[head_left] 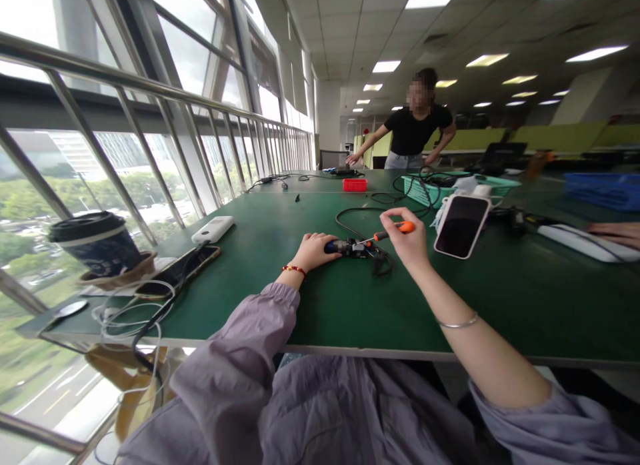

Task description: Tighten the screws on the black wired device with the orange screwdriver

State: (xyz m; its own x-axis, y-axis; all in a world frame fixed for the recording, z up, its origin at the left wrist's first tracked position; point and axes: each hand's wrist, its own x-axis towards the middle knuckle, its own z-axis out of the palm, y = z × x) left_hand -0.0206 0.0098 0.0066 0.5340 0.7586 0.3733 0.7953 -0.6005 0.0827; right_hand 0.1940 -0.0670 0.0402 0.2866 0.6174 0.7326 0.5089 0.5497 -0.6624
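Observation:
My left hand (314, 252) is wrapped round one end of a dark corded device (356, 248) lying on the green table. The device is long and dark with a bit of blue near my fingers, and its kind is too small to tell. In my right hand (407, 238) is a screwdriver (404, 228) with an orange and black handle, pinched between thumb and fingers. The screwdriver's shaft slants down to the left, its tip at the device's upper side; whether it touches a screw cannot be made out. Dark wires (383, 262) bunch at the device's right end.
A white-framed phone (463, 226) leans by a teal basket (424, 192) of cables. A red box (355, 184) sits farther back. Left are a coffee cup (100, 245), another phone (179, 272) and a white power bank (213, 230). A person (417, 122) stands across the table (350, 312).

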